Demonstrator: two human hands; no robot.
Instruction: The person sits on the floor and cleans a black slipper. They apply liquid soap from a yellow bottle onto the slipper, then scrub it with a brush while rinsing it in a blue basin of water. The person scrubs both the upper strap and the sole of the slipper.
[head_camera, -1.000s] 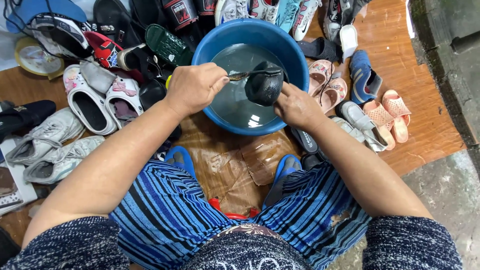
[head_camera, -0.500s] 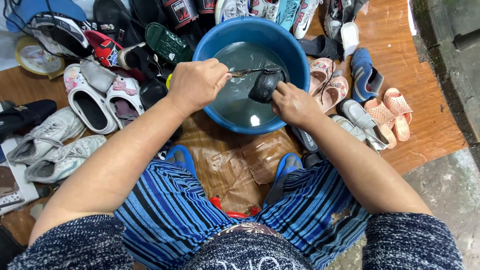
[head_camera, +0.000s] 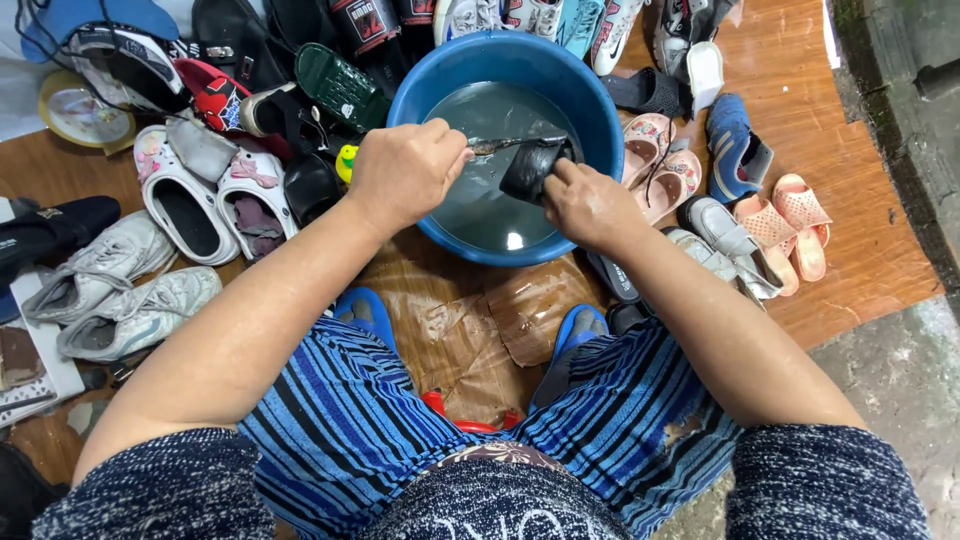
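Observation:
A round blue basin (head_camera: 600, 110) with grey water stands on the floor in front of my knees. Over it my right hand (head_camera: 585, 205) grips a black shoe (head_camera: 530, 168), held tilted above the water. My left hand (head_camera: 405, 172) is closed on a slim brush (head_camera: 510, 144) whose far end lies against the top of the shoe. Both forearms reach forward from my lap over blue striped trousers.
Many shoes ring the basin: white sneakers (head_camera: 120, 300) and white clogs (head_camera: 185, 205) at the left, pink sandals (head_camera: 800, 215) and a blue shoe (head_camera: 735, 150) at the right, dark sandals behind. Torn brown paper (head_camera: 470, 330) lies between my blue slippers. Grey concrete borders the right.
My right hand has turned the black shoe and drawn it slightly toward me, so it shows narrower. The left hand with the brush has stayed nearly in place.

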